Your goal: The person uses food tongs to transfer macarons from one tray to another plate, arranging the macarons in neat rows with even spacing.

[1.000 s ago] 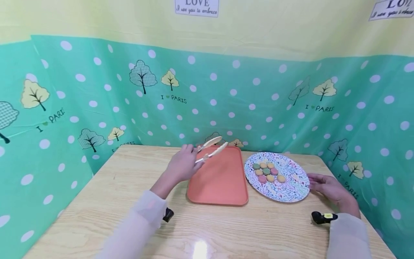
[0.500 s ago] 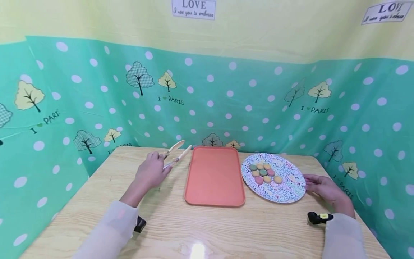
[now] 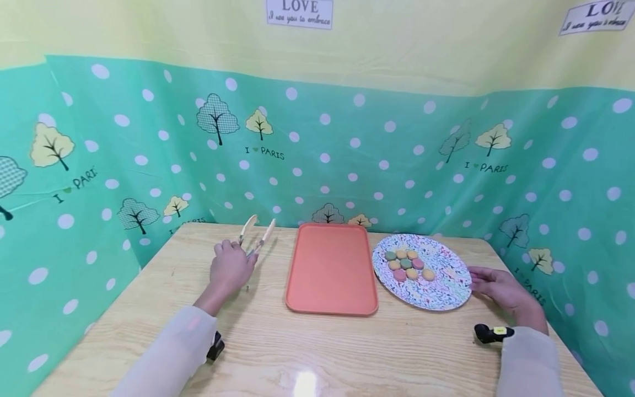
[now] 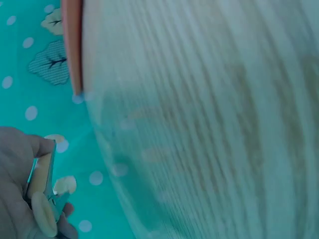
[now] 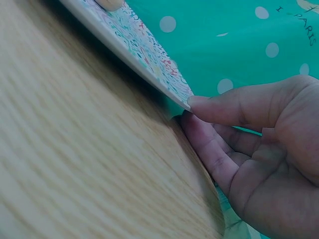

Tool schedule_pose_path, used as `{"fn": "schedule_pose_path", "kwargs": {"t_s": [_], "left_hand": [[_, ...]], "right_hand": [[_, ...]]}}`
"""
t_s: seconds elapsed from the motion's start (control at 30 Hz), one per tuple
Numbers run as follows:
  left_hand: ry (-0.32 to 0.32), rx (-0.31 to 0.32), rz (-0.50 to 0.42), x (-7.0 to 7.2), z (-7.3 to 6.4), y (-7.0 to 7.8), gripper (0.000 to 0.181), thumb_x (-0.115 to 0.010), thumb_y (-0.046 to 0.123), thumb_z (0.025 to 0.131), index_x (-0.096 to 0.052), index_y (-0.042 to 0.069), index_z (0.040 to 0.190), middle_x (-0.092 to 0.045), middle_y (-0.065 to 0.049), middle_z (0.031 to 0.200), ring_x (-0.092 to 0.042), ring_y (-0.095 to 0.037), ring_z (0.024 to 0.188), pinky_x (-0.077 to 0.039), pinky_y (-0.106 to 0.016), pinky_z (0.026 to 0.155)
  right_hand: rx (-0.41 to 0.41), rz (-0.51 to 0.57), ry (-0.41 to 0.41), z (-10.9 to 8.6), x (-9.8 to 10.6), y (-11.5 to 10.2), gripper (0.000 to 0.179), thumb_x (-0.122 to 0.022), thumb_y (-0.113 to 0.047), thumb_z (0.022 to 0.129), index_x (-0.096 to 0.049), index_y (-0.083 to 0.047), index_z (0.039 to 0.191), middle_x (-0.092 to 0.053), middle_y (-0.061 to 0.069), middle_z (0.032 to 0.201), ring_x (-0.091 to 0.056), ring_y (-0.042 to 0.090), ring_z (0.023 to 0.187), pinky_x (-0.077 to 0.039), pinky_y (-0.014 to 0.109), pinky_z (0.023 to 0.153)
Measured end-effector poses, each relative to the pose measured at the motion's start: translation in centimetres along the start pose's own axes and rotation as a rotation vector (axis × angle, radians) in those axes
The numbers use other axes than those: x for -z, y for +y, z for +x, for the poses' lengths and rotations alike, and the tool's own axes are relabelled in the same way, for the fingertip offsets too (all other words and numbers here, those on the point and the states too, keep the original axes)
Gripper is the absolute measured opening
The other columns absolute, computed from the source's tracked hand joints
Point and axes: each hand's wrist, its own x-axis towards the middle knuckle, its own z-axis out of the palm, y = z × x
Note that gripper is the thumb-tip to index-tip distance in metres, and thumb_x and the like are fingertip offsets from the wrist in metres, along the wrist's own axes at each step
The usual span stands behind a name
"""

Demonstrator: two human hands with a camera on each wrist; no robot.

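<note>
My left hand (image 3: 230, 267) grips a pair of tongs (image 3: 265, 234) left of the orange tray, their two pale tips spread apart and pointing to the back. In the left wrist view the fingers curl round the tongs (image 4: 42, 186). At the right, my right hand (image 3: 503, 289) pinches the rim of a round, colourfully speckled plate (image 3: 448, 281). The right wrist view shows the thumb on top of the plate's edge (image 5: 164, 84) and fingers beneath it. Several small macarons (image 3: 405, 264), yellow, green and pink, sit grouped on the plate's left half.
An orange rectangular tray (image 3: 332, 270) lies bare between the hands, close beside the plate. All stands on a light wooden table (image 3: 347, 353). A green and yellow printed curtain (image 3: 322, 138) hangs behind the table and along both sides.
My left hand has moved left with the tongs, from over the tray to the table beside it. My right hand still holds the plate's rim in the same place.
</note>
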Motion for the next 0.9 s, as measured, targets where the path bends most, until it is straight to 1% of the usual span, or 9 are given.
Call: {"fn": "schedule_pose_path", "kwargs": {"t_s": [0.13,0.27,0.37,0.43,0.5,0.6,0.73,0.8,0.9], "left_hand": [[-0.056,0.06,0.005,-0.6,0.3,0.5,0.071,-0.058,0.045,0.102,-0.052,-0.025,0.111,-0.045,-0.03,0.102,-0.043,-0.046,0.099,-0.05,-0.05,0.066],[-0.134,0.125,-0.021,-1.0,0.4,0.9,0.076,-0.06,0.048,0.099,-0.047,-0.024,0.118,-0.042,-0.031,0.106,-0.04,-0.047,0.101,-0.047,-0.054,0.071],[-0.191,0.169,-0.043,-1.2,0.4,1.0,0.077,-0.062,0.048,0.098,-0.043,-0.023,0.122,-0.04,-0.032,0.109,-0.038,-0.047,0.103,-0.045,-0.057,0.077],[-0.223,0.193,-0.051,-1.3,0.3,1.0,0.077,-0.061,0.047,0.098,-0.043,-0.023,0.123,-0.04,-0.033,0.109,-0.038,-0.048,0.104,-0.044,-0.057,0.079],[-0.243,0.212,-0.062,-1.4,0.3,1.0,0.078,-0.061,0.048,0.098,-0.042,-0.023,0.124,-0.04,-0.033,0.109,-0.037,-0.048,0.105,-0.044,-0.057,0.08],[-0.261,0.226,-0.073,-1.7,0.3,0.9,0.08,-0.059,0.05,0.098,-0.041,-0.023,0.125,-0.039,-0.033,0.11,-0.036,-0.049,0.106,-0.043,-0.058,0.081],[-0.281,0.244,-0.095,-1.6,0.5,1.0,0.08,-0.06,0.053,0.096,-0.042,-0.021,0.121,-0.039,-0.034,0.109,-0.039,-0.049,0.105,-0.044,-0.058,0.08],[-0.296,0.26,-0.111,-1.6,0.6,1.0,0.081,-0.061,0.055,0.095,-0.041,-0.02,0.119,-0.04,-0.034,0.108,-0.041,-0.048,0.103,-0.046,-0.056,0.077],[-0.316,0.285,-0.139,-1.5,0.6,0.9,0.082,-0.063,0.056,0.094,-0.04,-0.018,0.119,-0.04,-0.033,0.108,-0.043,-0.047,0.101,-0.047,-0.052,0.073]], "right_hand": [[-0.009,0.002,-0.008,0.0,0.1,-0.1,0.061,-0.063,-0.014,0.101,-0.038,0.009,0.152,-0.041,0.031,0.153,-0.041,0.046,0.139,-0.052,0.021,0.089],[-0.023,0.007,-0.01,0.1,0.2,-0.2,0.063,-0.063,-0.015,0.102,-0.036,0.009,0.153,-0.039,0.031,0.154,-0.038,0.047,0.141,-0.048,0.041,0.104],[-0.028,0.011,-0.013,0.0,0.2,-0.1,0.064,-0.064,-0.016,0.101,-0.036,0.009,0.153,-0.039,0.031,0.155,-0.037,0.047,0.141,-0.044,0.05,0.107],[-0.026,0.015,-0.017,0.1,0.2,0.0,0.064,-0.065,-0.016,0.101,-0.037,0.009,0.153,-0.04,0.031,0.154,-0.038,0.046,0.141,-0.048,0.04,0.104],[-0.02,0.016,-0.02,0.1,0.2,0.0,0.063,-0.065,-0.016,0.1,-0.038,0.009,0.152,-0.041,0.03,0.153,-0.04,0.045,0.14,-0.051,0.026,0.095],[-0.014,0.02,-0.018,0.1,0.1,0.0,0.063,-0.065,-0.015,0.1,-0.038,0.01,0.151,-0.042,0.031,0.153,-0.041,0.045,0.139,-0.048,0.013,0.084],[-0.016,0.015,-0.014,0.0,0.1,0.0,0.063,-0.065,-0.014,0.1,-0.037,0.01,0.152,-0.04,0.031,0.154,-0.039,0.047,0.14,-0.05,0.016,0.085],[-0.022,0.012,-0.014,0.0,0.2,0.0,0.064,-0.065,-0.014,0.101,-0.037,0.01,0.152,-0.039,0.031,0.154,-0.038,0.047,0.141,-0.051,0.019,0.087],[-0.026,0.011,-0.014,0.0,0.2,0.0,0.065,-0.066,-0.016,0.1,-0.037,0.009,0.152,-0.04,0.031,0.154,-0.038,0.047,0.141,-0.05,0.018,0.086]]}}
